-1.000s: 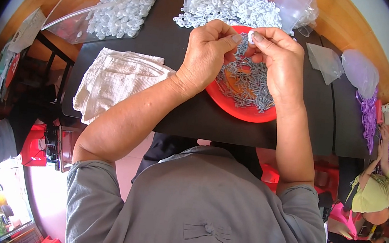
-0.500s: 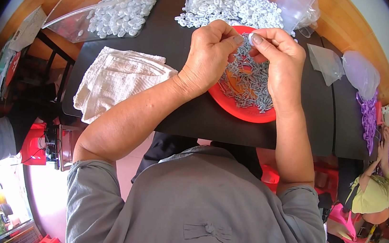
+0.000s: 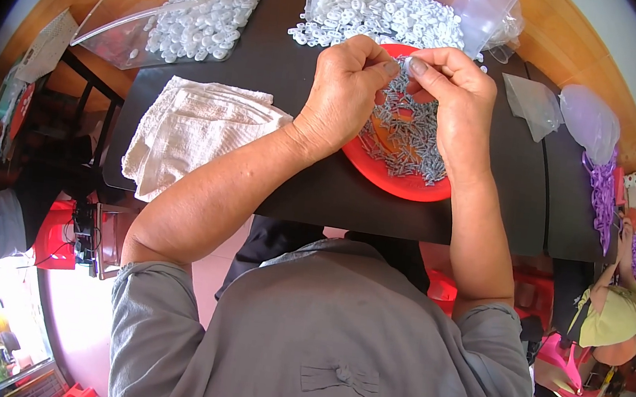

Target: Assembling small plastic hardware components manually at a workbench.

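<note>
My left hand (image 3: 347,84) and my right hand (image 3: 455,96) meet fingertip to fingertip above a red plate (image 3: 383,178) heaped with small grey metal pins (image 3: 408,134). Both pinch a tiny piece between thumb and forefinger; the piece itself is too small to make out. Behind the plate a pile of small white plastic parts (image 3: 386,14) spills from a clear bag onto the black table (image 3: 318,198).
A folded white towel (image 3: 192,133) lies left of the plate. A second clear bag of white parts (image 3: 197,16) sits at the back left. Clear bags (image 3: 536,106) and purple pieces (image 3: 601,191) lie at the right. Other people sit at the far left and far right.
Both hands have stayed above the plate, fingertips working together; they shifted only slightly.
</note>
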The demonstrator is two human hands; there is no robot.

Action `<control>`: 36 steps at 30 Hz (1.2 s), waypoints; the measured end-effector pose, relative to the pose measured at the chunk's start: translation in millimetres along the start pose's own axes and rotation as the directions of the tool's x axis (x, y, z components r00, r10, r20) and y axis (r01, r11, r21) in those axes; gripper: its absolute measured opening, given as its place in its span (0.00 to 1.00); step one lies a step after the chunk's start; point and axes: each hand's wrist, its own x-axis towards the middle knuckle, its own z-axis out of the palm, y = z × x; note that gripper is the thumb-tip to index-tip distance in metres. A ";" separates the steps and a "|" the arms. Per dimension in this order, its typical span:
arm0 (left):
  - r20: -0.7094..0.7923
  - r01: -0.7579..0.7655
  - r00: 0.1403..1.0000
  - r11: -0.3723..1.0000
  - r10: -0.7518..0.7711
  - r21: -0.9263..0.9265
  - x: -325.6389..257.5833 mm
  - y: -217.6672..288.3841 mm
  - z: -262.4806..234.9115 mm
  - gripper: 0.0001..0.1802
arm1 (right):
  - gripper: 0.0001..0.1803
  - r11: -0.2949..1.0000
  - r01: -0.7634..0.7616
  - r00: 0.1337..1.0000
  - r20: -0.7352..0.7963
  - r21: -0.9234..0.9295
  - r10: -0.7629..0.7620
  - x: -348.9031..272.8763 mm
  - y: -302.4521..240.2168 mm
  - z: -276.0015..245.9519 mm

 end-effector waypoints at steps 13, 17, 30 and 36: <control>0.000 0.140 0.989 0.949 -0.146 -0.281 -0.3 -0.2 4.0 0.07 | 0.08 0.975 -0.098 0.995 0.048 0.200 0.090 1.1 5.2 2.8; 0.008 0.171 0.984 0.925 -0.179 -0.339 -0.7 1.5 2.5 0.08 | 0.08 0.975 -0.101 0.995 0.007 0.196 0.102 4.4 -0.3 -1.9; 0.071 0.164 0.986 0.925 -0.149 -0.343 1.3 1.1 -0.5 0.06 | 0.09 0.990 -0.141 0.981 0.133 0.003 0.140 4.6 -2.9 -8.3; 0.146 0.075 0.989 0.896 -0.011 -0.439 4.8 8.3 -0.4 0.08 | 0.10 0.963 -0.220 0.941 0.293 0.156 0.168 11.5 -4.6 -26.6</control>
